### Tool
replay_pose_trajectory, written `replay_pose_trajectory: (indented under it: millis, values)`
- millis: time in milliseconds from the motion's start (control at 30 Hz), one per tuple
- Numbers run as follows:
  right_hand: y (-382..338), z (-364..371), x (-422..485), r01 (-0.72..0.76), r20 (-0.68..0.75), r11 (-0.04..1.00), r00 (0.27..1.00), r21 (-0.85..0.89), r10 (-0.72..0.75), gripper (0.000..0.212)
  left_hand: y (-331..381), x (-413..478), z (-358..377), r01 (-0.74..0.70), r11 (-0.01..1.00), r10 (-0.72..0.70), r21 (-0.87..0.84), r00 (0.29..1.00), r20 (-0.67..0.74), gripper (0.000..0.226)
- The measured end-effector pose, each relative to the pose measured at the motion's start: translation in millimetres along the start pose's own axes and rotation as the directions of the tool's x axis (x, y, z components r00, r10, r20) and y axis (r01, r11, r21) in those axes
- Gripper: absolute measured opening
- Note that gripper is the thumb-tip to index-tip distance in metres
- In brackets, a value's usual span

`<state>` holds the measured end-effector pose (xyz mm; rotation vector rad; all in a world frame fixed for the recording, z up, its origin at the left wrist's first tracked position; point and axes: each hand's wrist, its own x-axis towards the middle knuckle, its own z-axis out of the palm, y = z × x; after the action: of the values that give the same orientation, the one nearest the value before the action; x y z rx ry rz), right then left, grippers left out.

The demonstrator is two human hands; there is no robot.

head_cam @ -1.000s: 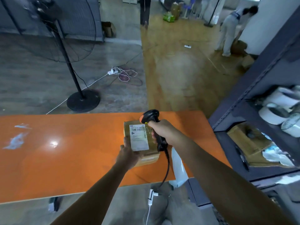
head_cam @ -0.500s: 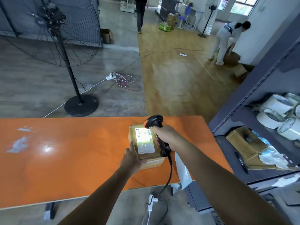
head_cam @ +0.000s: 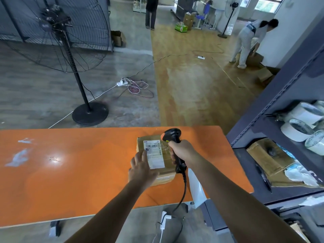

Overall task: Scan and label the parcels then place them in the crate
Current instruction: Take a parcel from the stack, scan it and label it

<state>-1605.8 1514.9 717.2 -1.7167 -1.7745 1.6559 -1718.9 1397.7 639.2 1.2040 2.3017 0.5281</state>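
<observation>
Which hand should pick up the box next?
Probably the left hand: it rests on the box with straight fingers and holds nothing. The right hand is busy gripping the scanner.

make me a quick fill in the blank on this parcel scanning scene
1. The right hand grips a black ____ by the parcel.
2. The left hand rests on the parcel, fingers by its white ____.
3. The parcel lies on a table with an ____ top.
4. Beyond the table stands a big black ____.
Missing words: scanner; label; orange; fan.
</observation>
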Motion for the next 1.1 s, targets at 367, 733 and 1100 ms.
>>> replay_pose_trajectory:
  millis: [367, 733, 1100]
  values:
    - [86, -12, 65, -0.004, -0.028, 0.928, 1.000, -0.372, -0.007, 0.032, 35, 16, 22, 0.018, 0.998, -0.017, 0.067, 1.000, -0.023, 0.102]
    - [107, -9, 89, 0.055, 0.063, 0.869, 0.998, -0.492, -0.028, 0.019, 54, 14, 43, 0.022, 0.987, -0.015, 0.162, 0.999, -0.045, 0.098]
    - [131, -44, 79, 0.021, -0.160, 0.641, 0.961, -0.767, -0.223, 0.039, 87, 13, 54, -0.083, 0.961, 0.086, 0.263, 0.996, 0.000, 0.094]
